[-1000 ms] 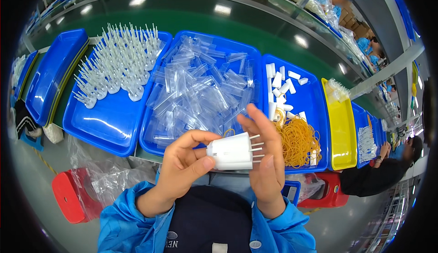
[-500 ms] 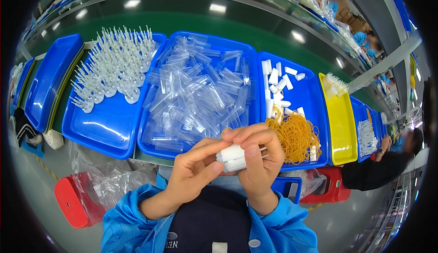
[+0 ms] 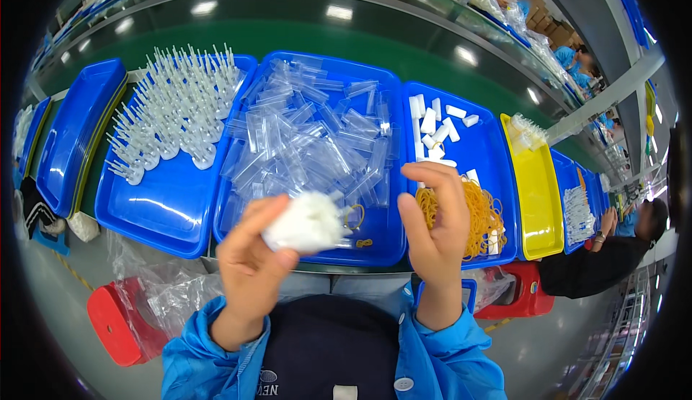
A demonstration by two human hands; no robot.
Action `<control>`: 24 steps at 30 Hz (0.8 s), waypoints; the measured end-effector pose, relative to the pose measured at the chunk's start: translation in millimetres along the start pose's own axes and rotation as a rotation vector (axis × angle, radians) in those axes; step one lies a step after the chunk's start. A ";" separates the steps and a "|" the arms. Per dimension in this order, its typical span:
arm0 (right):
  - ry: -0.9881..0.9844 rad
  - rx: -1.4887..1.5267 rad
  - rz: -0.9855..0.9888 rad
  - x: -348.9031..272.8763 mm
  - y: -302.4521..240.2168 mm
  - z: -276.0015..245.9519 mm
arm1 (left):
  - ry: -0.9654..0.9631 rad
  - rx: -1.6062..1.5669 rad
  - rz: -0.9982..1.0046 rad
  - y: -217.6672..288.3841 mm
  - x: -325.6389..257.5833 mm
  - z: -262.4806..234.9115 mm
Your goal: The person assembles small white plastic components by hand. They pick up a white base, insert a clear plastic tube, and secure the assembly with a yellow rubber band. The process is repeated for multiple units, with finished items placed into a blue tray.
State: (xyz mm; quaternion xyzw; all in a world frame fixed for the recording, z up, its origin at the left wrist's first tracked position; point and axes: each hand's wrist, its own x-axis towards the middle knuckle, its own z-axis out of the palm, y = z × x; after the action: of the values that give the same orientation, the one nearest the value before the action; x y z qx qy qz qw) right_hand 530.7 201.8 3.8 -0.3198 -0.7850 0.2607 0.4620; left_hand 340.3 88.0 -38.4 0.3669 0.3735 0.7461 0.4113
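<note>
The fingers and thumb of the left hand point(image 3: 252, 264) are closed around a white bundle point(image 3: 304, 224), its details blurred, held up over the near part of the middle blue tray point(image 3: 383, 245); the right hand point(image 3: 441, 230) is loosely spread, thumb apart from fingers, with nothing visible in its grasp. The step in hand seems to be handling this bundle, and the next move likely calls for a steady left grip, the right being free. Beside the right hand, partly hidden by it, lie yellow rubber bands point(image 3: 481, 209); clear plastic sleeves point(image 3: 299, 140) heap the middle tray, and white stemmed pieces point(image 3: 176, 108) stand farther left
</note>
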 end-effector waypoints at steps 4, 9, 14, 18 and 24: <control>-0.084 -0.276 -0.034 1.0 0.7 6.7 | 0.022 0.057 0.146 0.7 12.6 -14.2; -0.176 -0.398 -0.094 3.6 9.3 28.2 | -0.077 0.142 0.112 12.9 15.1 -7.6; -0.062 -0.395 -0.069 -0.5 3.0 13.6 | -0.100 -0.036 -0.013 10.3 11.7 -4.0; 0.072 0.586 0.271 -10.3 -11.6 4.4 | -0.147 -0.025 -0.006 7.7 10.7 -2.9; 0.145 0.862 0.409 -16.9 -16.1 2.8 | -0.215 0.054 0.069 7.6 10.4 2.2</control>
State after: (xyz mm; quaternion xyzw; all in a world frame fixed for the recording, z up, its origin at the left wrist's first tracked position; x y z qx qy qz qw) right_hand 530.3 178.3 4.5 -0.2644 -0.4924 0.6246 0.5455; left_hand 335.4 94.9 -28.4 0.4686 0.3343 0.7058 0.4130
